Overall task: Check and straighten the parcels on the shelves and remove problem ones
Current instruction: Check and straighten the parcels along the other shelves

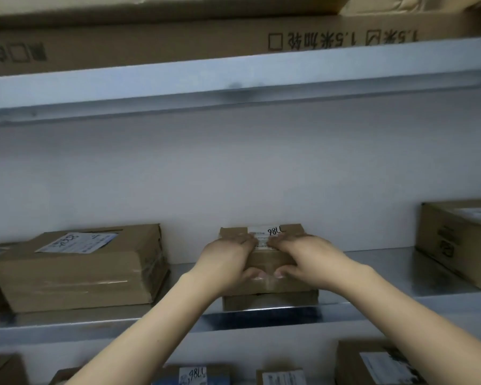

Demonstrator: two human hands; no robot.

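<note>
Cardboard parcel [264,259] (white label [265,232] on top) is being gripped near the shelf's [386,276] front edge. Left hand [228,262] and right hand [303,258] are being curled around it.

1. I see a small brown parcel [264,262] mid-way along the middle shelf [386,273], square to its front edge. My left hand [225,262] and right hand [308,259] grip it, fingers over the top and thumbs on the taped front face.
2. Its top carries a white label [264,232] with handwritten digits.
3. It appears to rest on a flatter carton [270,300].
4. To the left a larger taped parcel [78,276] lies flat, slightly skewed, label up.
5. At the right a printed carton [456,245] sits angled, cut by the frame edge.
</note>
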